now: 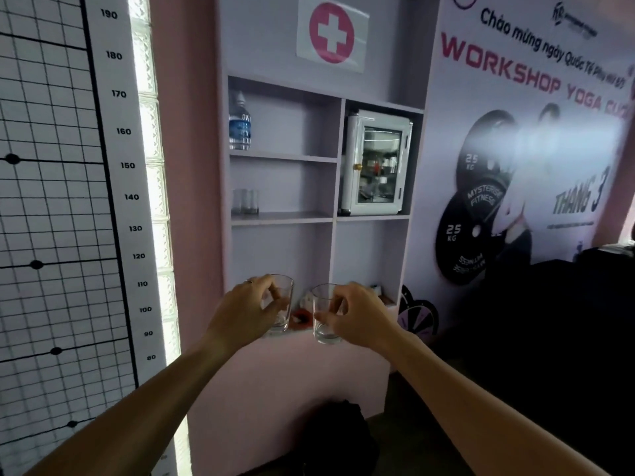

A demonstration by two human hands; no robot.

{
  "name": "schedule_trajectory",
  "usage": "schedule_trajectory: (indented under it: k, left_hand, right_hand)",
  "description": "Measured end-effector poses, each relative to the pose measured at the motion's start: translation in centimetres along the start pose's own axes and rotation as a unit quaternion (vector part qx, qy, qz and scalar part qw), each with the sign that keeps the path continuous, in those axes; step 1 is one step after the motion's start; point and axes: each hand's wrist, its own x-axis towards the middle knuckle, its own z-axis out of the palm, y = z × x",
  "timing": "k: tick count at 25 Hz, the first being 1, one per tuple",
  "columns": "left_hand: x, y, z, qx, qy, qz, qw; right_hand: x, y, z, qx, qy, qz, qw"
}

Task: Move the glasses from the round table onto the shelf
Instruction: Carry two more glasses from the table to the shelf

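Note:
I hold a clear drinking glass in each hand, both upright, in front of the lilac wall shelf (333,187). My left hand (244,312) grips the left glass (283,304) from the side. My right hand (357,316) grips the right glass (323,321), slightly lower. Both glasses hang at the height of the lowest compartments. Two more clear glasses (244,201) stand together at the left end of the middle left shelf board (285,217). The round table is out of view.
A water bottle (240,121) stands on the top left shelf. A small white cabinet with a glass door (376,163) fills the upper right compartment. Small items lie in the lowest compartments (302,316). A dark bag (330,438) sits on the floor below.

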Motion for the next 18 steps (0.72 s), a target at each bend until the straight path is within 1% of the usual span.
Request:
schedule_trajectory:
  k: [3,8,14,18]
  left_hand:
    - [5.1,-2.7,0.1,0.008,0.001,-0.001,1.0]
    - [14.3,-7.9,-0.6,0.039,0.014,0.009,0.999]
    - [22.5,-13.2,-0.6,0.098,0.067,0.017,0.993]
    - [27.4,-16.4,0.3,0.135,0.11,0.003,0.985]
  right_hand:
    - [6.3,0.9,0.9,-0.002,0.0,-0.005,1.0]
    - [16.9,1.7,3.5,0.03,0.01,-0.055,0.998]
    - [28.5,2.8,6.7,0.062,0.028,-0.088,0.994]
    - [36.0,3.8,8.6,0.085,0.028,-0.125,0.988]
